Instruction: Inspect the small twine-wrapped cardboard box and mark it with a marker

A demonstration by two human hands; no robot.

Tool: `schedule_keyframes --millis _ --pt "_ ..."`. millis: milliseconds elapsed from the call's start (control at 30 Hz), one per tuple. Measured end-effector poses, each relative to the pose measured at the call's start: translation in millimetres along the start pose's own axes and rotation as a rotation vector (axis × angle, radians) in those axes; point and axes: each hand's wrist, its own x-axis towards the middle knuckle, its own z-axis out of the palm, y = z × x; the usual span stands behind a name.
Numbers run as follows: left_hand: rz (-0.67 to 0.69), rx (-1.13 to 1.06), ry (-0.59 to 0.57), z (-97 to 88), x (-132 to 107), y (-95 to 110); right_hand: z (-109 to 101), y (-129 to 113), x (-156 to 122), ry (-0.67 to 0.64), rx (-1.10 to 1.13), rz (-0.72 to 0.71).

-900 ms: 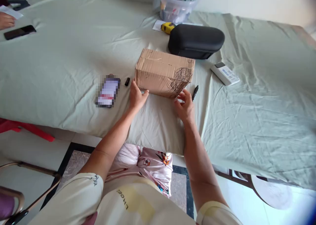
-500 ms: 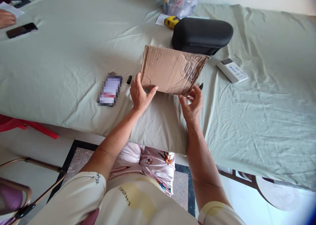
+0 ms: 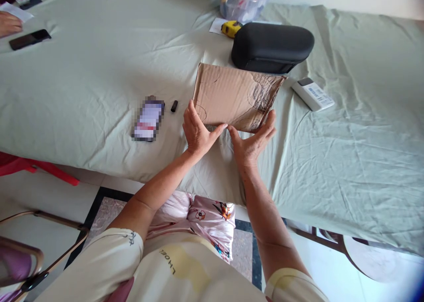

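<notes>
A brown corrugated cardboard piece [image 3: 228, 96] is tilted up off the cloth, with dark scribbled loops on its right part and fainter curved lines at left. My left hand [image 3: 198, 131] grips its lower left corner, thumb along the near edge. At the lower right corner my right hand [image 3: 251, 145] grips it too, and the two thumb tips almost meet at the middle of that edge. Fingers under the board are hidden. A small black cap [image 3: 174, 106] lies left of my left hand, beside a phone [image 3: 148, 120] whose screen is blurred out.
Behind the cardboard sits a black hard case [image 3: 271, 47], near a yellow tape measure [image 3: 231, 28] and a clear plastic tub [image 3: 243, 3]. A white box [image 3: 313, 94] lies to the right. At far left, another person's hand [image 3: 9, 24] rests near a dark phone [image 3: 29, 40].
The cardboard has shifted slightly right. My right hand has turned and slid its thumb left along the near edge; the black pen tip seen by its fingers is out of sight.
</notes>
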Motion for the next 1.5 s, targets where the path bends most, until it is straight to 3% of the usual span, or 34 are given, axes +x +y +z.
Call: schedule_keyframes --millis 400,667,767,933,1200,1500 --pt "0.016 -0.078 0.031 -9.2 8 -7 -10 0 3 0.012 0.209 0.033" --pt "0.036 -0.163 0.060 -21.7 16 -14 -21 0 7 0.094 0.324 0.114" --pt "0.038 -0.213 0.061 -20.7 18 -19 -22 1 8 0.058 0.387 0.155" --pt "-0.018 -0.237 0.077 -14.7 22 -26 -21 -3 11 0.111 0.336 0.097" --pt "0.069 -0.193 0.051 -19.5 23 -24 -24 -3 12 0.046 0.281 0.029" --pt "0.110 -0.176 -0.098 -18.3 26 -25 -18 12 16 -0.026 0.368 0.021"
